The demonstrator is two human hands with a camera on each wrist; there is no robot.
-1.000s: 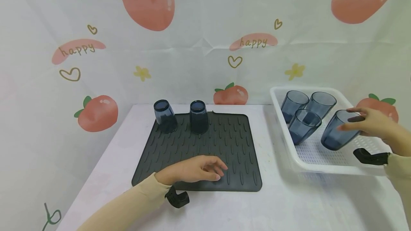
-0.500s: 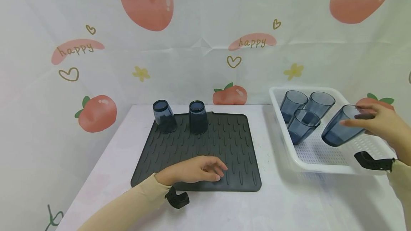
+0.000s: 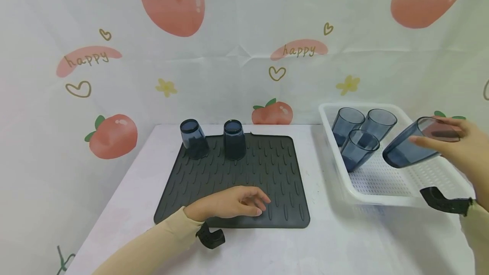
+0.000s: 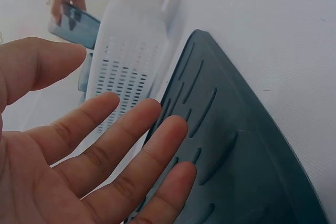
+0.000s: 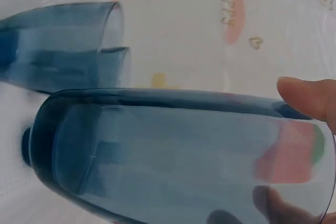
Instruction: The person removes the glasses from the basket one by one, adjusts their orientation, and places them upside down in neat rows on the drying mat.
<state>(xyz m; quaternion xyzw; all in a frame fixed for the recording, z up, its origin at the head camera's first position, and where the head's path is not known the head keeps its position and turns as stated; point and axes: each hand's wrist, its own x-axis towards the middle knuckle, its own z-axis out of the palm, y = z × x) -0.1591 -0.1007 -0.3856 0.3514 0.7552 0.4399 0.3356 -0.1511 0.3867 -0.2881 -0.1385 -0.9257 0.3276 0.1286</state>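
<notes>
In the head view my right hand (image 3: 464, 143) grips a blue drinking glass (image 3: 410, 150) near its rim, thumb on the near side and fingers behind. The glass is tilted strongly, its base pointing down and left, above the white basket (image 3: 382, 200). The right wrist view shows the glass (image 5: 173, 150) close up, with the thumb (image 5: 304, 98) on its wall and fingers seen through it. My left hand (image 3: 237, 200) hovers or rests over the front of the dark ribbed mat (image 3: 275, 173), fingers loosely bent and holding nothing; whether it touches cannot be told.
Several more blue glasses (image 3: 359, 150) lean mouth-up in the basket's left part. Two upside-down glasses, one at the mat's back left (image 3: 195, 139) and another beside it (image 3: 234, 140), stand on the mat. A printed cloth (image 3: 229, 79) hangs behind the white table (image 3: 324, 241).
The right hand has raised the glass a little and moved right, tipping it further toward horizontal. My left hand has stayed in place.
</notes>
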